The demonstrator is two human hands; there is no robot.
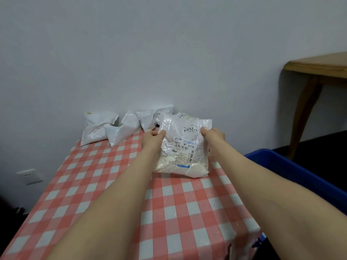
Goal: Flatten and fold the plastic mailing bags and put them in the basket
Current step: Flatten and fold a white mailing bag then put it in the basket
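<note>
A person's left hand [152, 140] and right hand [214, 136] grip a crumpled white mailing bag [185, 147] by its two side edges, fingers curled round the plastic, one hand on each side near the top. The bag stands tilted between them, its lower edge down at the cloth [131, 194], its printed label [185, 150] facing the camera.

The cloth, in red and white checks, covers a table [242, 239] that runs out from under both forearms to a plain pale wall [169, 53] beyond the hands. Just past the fingertips, more white bags [116, 128] are heaped in a row at the far end of the table, leaning against the wall, most of them to the far left of the left hand and one partly hidden behind the held bag.

To the right of the right forearm, beside the table edge, sits a blue plastic basket [293, 171], only partly in view; what it holds cannot be seen. Farther right, beyond it, the corner and one slanted leg of a wooden table [319, 66] stand on a dark floor [319, 139] against the same wall. Low on the wall, well to the left of the left arm and below the level of the tabletop, is a white socket [28, 176].
</note>
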